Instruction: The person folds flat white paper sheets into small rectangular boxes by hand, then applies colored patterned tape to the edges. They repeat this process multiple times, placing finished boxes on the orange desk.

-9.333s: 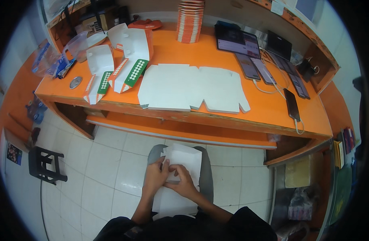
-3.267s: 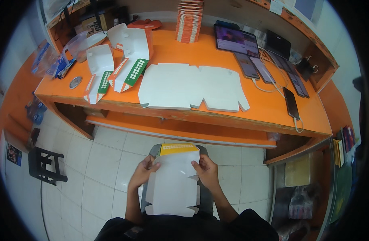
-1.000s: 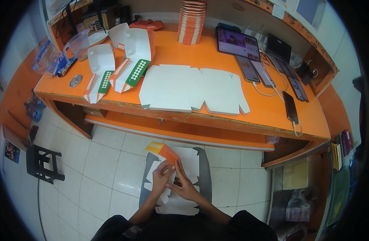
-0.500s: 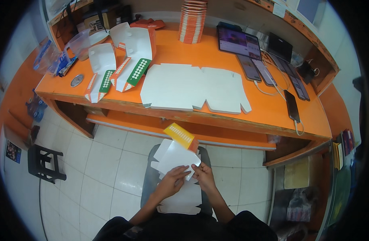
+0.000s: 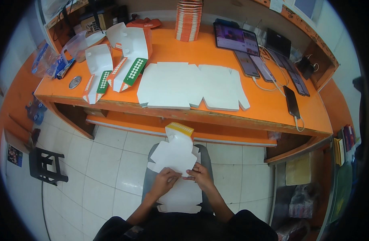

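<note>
Over my lap I hold a partly folded cardboard box (image 5: 174,156), white inside, with a yellow and orange printed end raised at its far side. My left hand (image 5: 166,180) pinches the near edge of the card. Beside it, my right hand (image 5: 199,176) grips the near right corner, its fingers close to those of the left. Beneath the box, another flat white card blank (image 5: 180,197) lies on my lap. On the orange desk (image 5: 172,44) ahead rests a stack of flat white box blanks (image 5: 192,86).
Two partly folded boxes (image 5: 98,68) (image 5: 132,52) stand at the desk's left, near a round metal lid (image 5: 75,82). A tall stack of orange-and-white cartons (image 5: 188,20) is at the back. Tablets (image 5: 236,38) and phones (image 5: 291,102) with cables lie right. A black stool (image 5: 48,164) stands left.
The box has turned, so its yellow end now faces more squarely away from me. Both hands have shifted slightly toward me along its near edge, and the left hand no longer lies over the card.
</note>
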The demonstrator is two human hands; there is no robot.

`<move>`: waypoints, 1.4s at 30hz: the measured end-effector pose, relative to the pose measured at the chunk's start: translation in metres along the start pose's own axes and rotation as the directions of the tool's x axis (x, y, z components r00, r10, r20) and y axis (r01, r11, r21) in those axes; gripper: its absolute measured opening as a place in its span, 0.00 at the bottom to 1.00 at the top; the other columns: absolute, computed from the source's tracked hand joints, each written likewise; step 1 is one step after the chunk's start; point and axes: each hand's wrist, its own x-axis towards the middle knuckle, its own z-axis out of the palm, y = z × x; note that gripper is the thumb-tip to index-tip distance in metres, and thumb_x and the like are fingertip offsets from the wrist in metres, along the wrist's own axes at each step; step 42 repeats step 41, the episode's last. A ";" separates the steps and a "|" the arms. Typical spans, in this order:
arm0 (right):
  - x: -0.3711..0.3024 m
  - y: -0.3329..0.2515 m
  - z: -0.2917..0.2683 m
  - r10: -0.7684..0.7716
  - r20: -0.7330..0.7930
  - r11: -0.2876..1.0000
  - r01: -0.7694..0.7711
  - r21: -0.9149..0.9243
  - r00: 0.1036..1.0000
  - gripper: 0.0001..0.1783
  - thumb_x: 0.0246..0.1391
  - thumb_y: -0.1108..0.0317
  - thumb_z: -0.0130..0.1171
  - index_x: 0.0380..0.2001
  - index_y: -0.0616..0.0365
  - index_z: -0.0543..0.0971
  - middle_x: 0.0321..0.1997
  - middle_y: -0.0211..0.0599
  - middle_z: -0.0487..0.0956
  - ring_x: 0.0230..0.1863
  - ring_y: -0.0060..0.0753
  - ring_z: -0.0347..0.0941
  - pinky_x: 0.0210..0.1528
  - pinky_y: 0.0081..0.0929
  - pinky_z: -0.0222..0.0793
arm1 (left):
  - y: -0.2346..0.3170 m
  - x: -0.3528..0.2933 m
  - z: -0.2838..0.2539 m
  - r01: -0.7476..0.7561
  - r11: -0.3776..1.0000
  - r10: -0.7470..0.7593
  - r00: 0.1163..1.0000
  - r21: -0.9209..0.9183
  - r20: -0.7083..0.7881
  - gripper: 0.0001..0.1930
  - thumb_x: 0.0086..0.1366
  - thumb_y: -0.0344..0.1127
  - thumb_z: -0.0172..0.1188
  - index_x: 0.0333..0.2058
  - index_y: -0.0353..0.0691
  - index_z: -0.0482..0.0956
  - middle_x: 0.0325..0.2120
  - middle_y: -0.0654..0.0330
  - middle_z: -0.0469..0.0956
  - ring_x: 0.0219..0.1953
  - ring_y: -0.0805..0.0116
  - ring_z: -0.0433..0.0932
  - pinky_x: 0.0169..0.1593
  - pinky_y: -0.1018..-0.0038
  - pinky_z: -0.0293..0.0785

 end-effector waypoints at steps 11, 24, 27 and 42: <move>-0.002 -0.010 0.004 -0.095 0.070 0.949 0.111 -0.297 0.993 0.05 0.55 0.74 0.59 0.33 0.65 0.77 0.33 0.37 0.80 0.37 0.24 0.77 0.42 0.22 0.75 | 0.010 0.003 0.012 0.208 0.962 -0.242 0.951 -0.177 -0.194 0.06 0.56 0.32 0.65 0.34 0.40 0.83 0.25 0.57 0.78 0.24 0.70 0.74 0.30 0.74 0.71; -0.008 -0.020 0.025 -0.426 0.116 0.709 0.410 -0.574 0.897 0.07 0.52 0.71 0.64 0.29 0.66 0.80 0.34 0.35 0.82 0.32 0.17 0.75 0.34 0.17 0.72 | 0.000 0.012 0.025 0.233 0.782 -0.419 0.883 -0.579 -0.211 0.15 0.57 0.29 0.65 0.41 0.33 0.71 0.22 0.58 0.77 0.20 0.77 0.75 0.25 0.81 0.71; -0.007 -0.022 0.027 -0.453 0.166 0.632 0.447 -0.633 0.876 0.07 0.52 0.71 0.64 0.29 0.65 0.80 0.40 0.39 0.82 0.34 0.22 0.78 0.37 0.20 0.75 | -0.003 0.015 0.025 0.285 0.670 -0.498 0.857 -0.686 -0.130 0.17 0.60 0.25 0.59 0.46 0.36 0.64 0.23 0.57 0.78 0.24 0.72 0.78 0.30 0.79 0.75; 0.008 -0.019 0.018 -0.363 0.135 0.838 0.386 -0.385 0.922 0.05 0.52 0.73 0.63 0.33 0.63 0.82 0.44 0.46 0.80 0.42 0.27 0.78 0.44 0.20 0.76 | 0.004 0.008 0.019 0.227 0.485 -0.452 0.892 -0.845 -0.019 0.26 0.59 0.21 0.59 0.54 0.39 0.61 0.40 0.52 0.78 0.42 0.63 0.79 0.49 0.73 0.77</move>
